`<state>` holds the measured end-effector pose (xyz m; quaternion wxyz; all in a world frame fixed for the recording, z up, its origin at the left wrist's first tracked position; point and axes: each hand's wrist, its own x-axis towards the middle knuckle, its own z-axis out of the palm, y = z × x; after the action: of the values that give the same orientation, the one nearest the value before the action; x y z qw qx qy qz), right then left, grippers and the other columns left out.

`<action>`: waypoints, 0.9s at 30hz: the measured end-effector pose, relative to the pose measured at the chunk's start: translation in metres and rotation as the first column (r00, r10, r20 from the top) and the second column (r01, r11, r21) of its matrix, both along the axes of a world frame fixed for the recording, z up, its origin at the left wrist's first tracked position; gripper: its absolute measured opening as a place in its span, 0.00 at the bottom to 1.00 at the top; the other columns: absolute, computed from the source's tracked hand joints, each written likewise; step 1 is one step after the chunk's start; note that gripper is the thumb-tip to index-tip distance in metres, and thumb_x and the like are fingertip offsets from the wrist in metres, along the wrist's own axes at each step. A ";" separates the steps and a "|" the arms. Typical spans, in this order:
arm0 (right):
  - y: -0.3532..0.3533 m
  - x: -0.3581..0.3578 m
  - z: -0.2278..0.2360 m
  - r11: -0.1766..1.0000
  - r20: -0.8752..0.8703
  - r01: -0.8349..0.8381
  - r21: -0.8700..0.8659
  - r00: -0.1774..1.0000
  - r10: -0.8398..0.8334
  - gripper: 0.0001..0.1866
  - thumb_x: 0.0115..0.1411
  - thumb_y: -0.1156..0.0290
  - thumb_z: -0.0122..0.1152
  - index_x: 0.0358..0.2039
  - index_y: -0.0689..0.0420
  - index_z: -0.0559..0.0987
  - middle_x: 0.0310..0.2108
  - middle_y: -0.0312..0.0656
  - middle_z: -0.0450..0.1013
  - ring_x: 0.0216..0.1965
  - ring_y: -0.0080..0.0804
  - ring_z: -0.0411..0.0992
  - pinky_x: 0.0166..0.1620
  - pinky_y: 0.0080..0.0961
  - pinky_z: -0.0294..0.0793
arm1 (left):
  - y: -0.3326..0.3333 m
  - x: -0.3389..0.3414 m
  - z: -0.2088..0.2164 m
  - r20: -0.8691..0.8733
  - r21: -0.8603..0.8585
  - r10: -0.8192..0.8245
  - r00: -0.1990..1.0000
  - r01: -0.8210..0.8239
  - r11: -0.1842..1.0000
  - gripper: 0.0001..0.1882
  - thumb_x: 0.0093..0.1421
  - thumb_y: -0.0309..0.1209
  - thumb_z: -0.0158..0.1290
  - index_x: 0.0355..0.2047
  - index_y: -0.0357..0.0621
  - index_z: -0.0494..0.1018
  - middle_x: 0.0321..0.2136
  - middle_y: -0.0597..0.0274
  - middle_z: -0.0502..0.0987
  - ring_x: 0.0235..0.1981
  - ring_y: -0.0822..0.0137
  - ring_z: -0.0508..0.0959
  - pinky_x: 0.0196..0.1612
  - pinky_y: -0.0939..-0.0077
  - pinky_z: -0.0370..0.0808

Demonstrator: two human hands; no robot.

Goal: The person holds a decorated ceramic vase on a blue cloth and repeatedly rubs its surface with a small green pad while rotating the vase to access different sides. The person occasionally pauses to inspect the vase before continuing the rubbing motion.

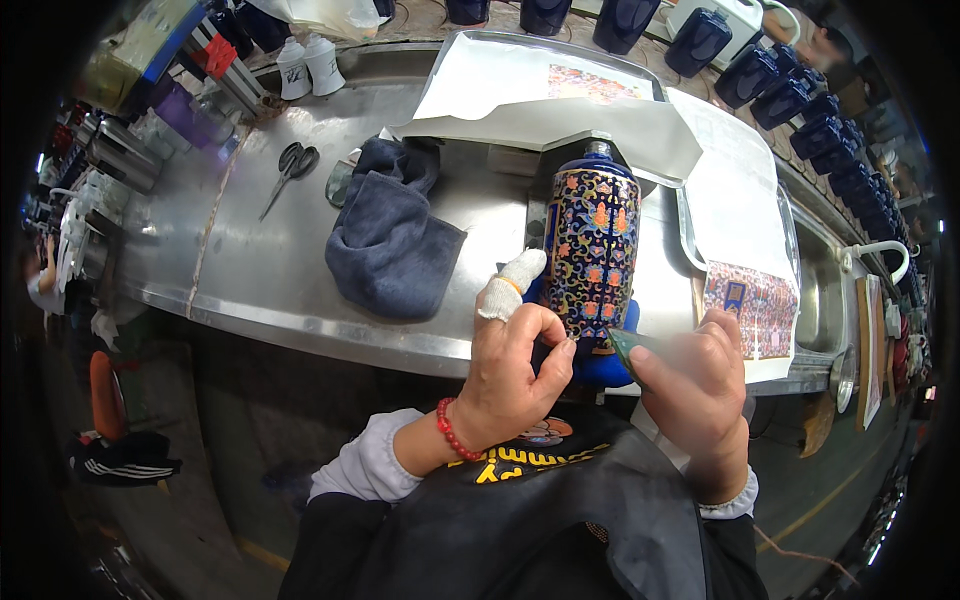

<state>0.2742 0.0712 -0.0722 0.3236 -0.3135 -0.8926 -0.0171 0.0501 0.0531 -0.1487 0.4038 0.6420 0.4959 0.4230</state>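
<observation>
Item: blue bottle with multicoloured floral pattern, centre of frame, at the near edge of the steel bench. Long axis near upright, neck tilted away toward frame top, base nearest the person.

Left hand: curled about the lower left side, forefinger in a white cot, touching the base. Nearer hand.

Right hand: pinching a small dark green scraper at the lower right edge.

Adjacent: grey cloth, left of bottle.
</observation>
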 end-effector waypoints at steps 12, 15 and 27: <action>-0.013 0.021 -0.037 0.928 -0.291 0.068 -0.365 0.939 -0.184 0.18 0.62 0.82 0.64 0.52 0.67 0.75 0.36 0.51 0.76 0.31 0.42 0.75 0.36 0.32 0.75 | -0.007 -0.015 -0.015 -0.232 0.524 0.094 0.968 0.043 0.851 0.22 0.67 0.43 0.56 0.54 0.41 0.78 0.56 0.46 0.77 0.60 0.45 0.72 0.72 0.37 0.50; -0.015 0.023 -0.047 0.911 -0.292 0.098 -0.400 0.929 -0.228 0.18 0.63 0.83 0.62 0.54 0.67 0.75 0.41 0.54 0.78 0.34 0.44 0.76 0.40 0.34 0.77 | -0.015 -0.011 -0.019 -0.366 0.598 0.162 0.917 0.098 0.795 0.22 0.67 0.42 0.55 0.54 0.43 0.80 0.53 0.50 0.80 0.61 0.46 0.71 0.72 0.36 0.49; -0.019 0.013 -0.071 0.942 -0.212 0.015 -0.335 0.973 -0.091 0.32 0.52 0.90 0.61 0.59 0.59 0.78 0.65 0.65 0.65 0.62 0.62 0.69 0.63 0.48 0.70 | -0.003 -0.012 -0.011 -0.126 0.358 0.124 0.984 -0.071 0.931 0.27 0.73 0.41 0.51 0.63 0.32 0.69 0.53 0.47 0.79 0.64 0.43 0.66 0.69 0.48 0.56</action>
<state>0.2869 0.0527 -0.1433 0.3646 -0.3872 -0.8316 0.1598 0.0383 0.0506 -0.1601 0.2234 0.7077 0.4720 0.4759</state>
